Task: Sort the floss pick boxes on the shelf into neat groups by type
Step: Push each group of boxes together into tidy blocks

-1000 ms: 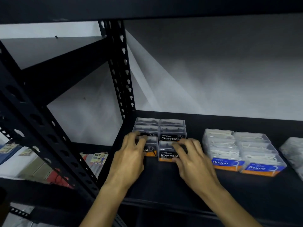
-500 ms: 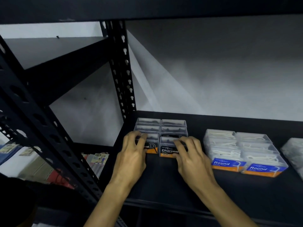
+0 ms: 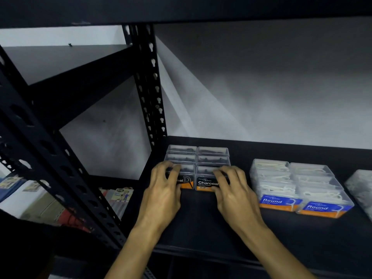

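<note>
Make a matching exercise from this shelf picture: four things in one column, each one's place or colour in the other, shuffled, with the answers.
Column 1
1. Charcoal boxes
2. Round boxes
3. left hand
4. right hand

Column 2
A. blue and orange labels
B. on the front right Charcoal box
C. next to the upright post
D. on the front left Charcoal box

Pairs: 1-C, 2-A, 3-D, 4-B

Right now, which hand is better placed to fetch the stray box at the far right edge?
Right. The right hand lies nearer the grey box, past the Round boxes. The left hand rests on the Charcoal boxes by the upright.
</note>
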Demonstrator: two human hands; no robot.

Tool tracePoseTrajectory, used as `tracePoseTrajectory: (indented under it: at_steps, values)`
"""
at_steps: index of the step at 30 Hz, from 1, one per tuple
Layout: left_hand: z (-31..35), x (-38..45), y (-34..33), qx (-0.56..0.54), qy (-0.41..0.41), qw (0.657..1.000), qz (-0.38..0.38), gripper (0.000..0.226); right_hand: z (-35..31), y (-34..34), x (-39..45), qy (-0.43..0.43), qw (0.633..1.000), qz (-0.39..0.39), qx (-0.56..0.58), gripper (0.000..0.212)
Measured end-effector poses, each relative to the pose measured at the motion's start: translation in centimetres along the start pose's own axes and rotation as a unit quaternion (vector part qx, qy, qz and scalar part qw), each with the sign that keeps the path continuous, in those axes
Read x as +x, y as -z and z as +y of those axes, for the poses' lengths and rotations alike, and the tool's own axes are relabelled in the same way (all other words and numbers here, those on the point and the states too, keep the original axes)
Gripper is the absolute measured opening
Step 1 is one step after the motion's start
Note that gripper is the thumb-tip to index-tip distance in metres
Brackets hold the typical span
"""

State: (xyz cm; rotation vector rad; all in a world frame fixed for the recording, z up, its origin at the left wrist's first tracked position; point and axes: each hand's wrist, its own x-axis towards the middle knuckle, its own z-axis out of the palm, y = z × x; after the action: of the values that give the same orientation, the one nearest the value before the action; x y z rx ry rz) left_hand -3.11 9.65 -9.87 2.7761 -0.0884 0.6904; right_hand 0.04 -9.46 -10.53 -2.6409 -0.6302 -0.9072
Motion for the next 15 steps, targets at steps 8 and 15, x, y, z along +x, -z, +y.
tracePoseTrajectory:
  at_steps: [8,15]
  values:
    - [-0.04,0.11,-0.13,0.010,-0.004,1.000,0.000,0.058,0.21,-0.47,0.10,0.005,1.000,0.017,-0.001,0.045]
    - [-0.16,-0.17,-0.29,0.006,0.011,1.000,0.004,0.067,0.45,-0.75,-0.22,-0.009,1.000,0.008,0.006,0.049]
